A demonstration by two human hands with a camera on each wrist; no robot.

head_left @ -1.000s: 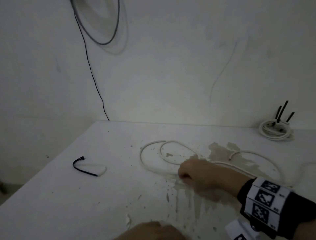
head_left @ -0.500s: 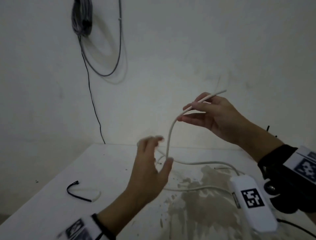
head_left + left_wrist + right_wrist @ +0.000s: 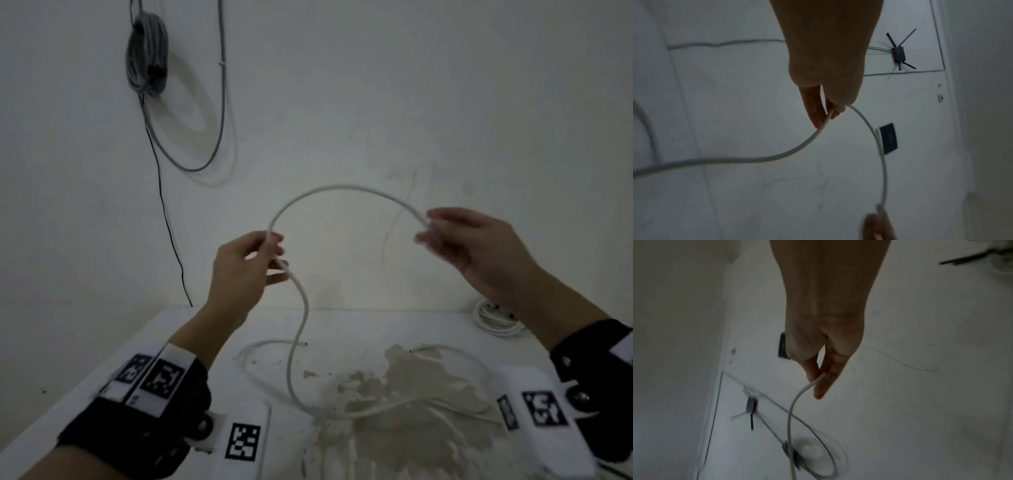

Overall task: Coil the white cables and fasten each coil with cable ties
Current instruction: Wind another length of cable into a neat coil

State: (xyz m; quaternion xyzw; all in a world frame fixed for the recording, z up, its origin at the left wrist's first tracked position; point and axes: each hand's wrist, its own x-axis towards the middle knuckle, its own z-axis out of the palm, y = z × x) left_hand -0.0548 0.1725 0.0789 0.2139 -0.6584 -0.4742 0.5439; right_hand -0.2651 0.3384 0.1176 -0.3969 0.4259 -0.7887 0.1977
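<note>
Two hands pinch white cable point(image 3: 346, 188) | arch between grips | tail on table point(image 3: 102, 359)

Stained white table point(image 3: 144, 346) bears loose cables point(image 3: 455, 353), tied coil point(image 3: 493, 317).

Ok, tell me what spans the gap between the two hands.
In the head view only an arch of the white cable spans it: the left hand pinches one side, the right hand holds its end. Behind is bare wall.
</note>
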